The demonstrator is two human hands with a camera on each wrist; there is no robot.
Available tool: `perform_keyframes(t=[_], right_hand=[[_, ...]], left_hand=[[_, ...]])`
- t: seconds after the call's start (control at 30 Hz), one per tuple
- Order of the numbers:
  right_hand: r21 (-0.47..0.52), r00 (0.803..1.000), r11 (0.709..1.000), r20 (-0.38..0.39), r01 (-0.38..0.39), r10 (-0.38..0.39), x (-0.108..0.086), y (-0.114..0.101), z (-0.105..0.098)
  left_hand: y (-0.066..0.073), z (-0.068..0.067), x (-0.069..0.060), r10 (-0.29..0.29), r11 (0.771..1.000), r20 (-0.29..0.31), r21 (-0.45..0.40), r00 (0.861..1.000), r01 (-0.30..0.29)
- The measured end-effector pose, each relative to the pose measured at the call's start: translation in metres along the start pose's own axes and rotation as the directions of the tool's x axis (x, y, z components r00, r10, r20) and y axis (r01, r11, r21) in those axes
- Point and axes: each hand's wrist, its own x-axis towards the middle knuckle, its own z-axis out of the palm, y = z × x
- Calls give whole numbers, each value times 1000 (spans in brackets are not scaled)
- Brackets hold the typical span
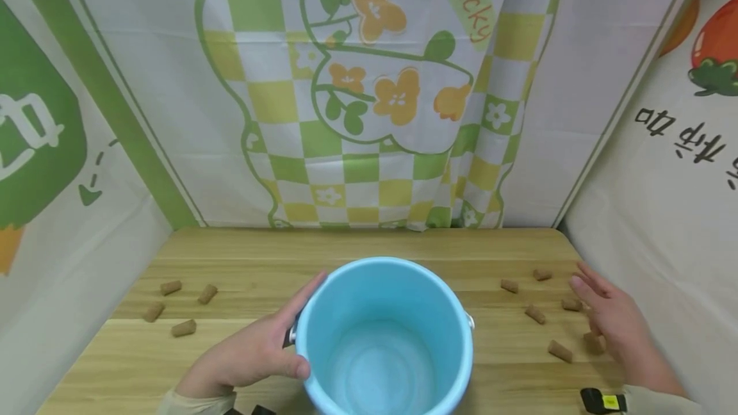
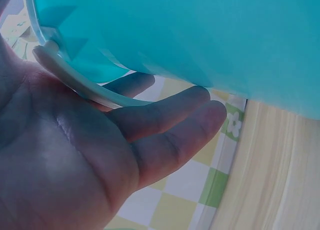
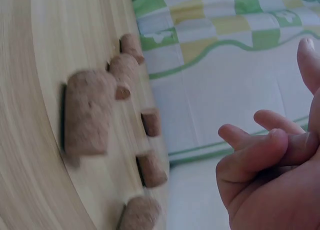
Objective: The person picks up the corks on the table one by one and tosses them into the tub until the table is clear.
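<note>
A light blue plastic bucket (image 1: 383, 268) stands upright at the near middle of the wooden table, nothing seen inside it. My left hand (image 1: 254, 351) holds its left side, thumb at the rim and fingers spread along the outer wall. In the left wrist view, the pale bucket handle (image 2: 75, 82) crosses that palm. My right hand (image 1: 619, 322) hovers beside the right-hand corks, fingers loosely bent; nothing shows between them. A cork (image 1: 572, 305) lies near its fingertips, and another cork (image 1: 594, 342) is partly hidden below it. The right wrist view shows a large near cork (image 3: 90, 112).
More corks, such as this one (image 1: 535, 314), lie scattered right of the bucket. Several others lie at the left, among them one cork (image 1: 184, 328). A patterned cloth (image 1: 369, 197) hangs behind the wooden table (image 1: 277, 245); printed cloth walls flank both sides.
</note>
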Motion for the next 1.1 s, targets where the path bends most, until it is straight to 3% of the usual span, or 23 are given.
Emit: perform_keyframes(t=[0.17, 0.37, 0.63, 0.8, 0.9, 1.03, 1.1], right_hand=[[173, 999, 985, 31, 1, -7, -4, 10, -13], [309, 999, 950, 27, -50, 44, -9, 25, -23], [237, 972, 943, 71, -234, 224, -15, 34, -40], [369, 980, 910, 126, -188, 152, -17, 48, -45], [456, 980, 874, 167, -171, 105, -17, 58, -47], [468, 960, 848, 236, -249, 151, -19, 68, -52], [433, 944, 854, 280, -288, 176, -21, 73, -56]], left_hand=[[0, 1, -2, 37, 999, -2, 28, 999, -37], [0, 1, -2, 8, 999, -12, 31, 1000, -8], [-1, 1, -3, 9, 998, -26, 56, 1000, -8], [2, 1, -3, 1, 999, -29, 53, 1000, 1], [1, 1, -2, 25, 999, -17, 26, 1000, -25], [-1, 1, 0, 33, 999, -4, -13, 999, -33], [1, 2, 1, 20, 1000, -3, -18, 1000, -20]])
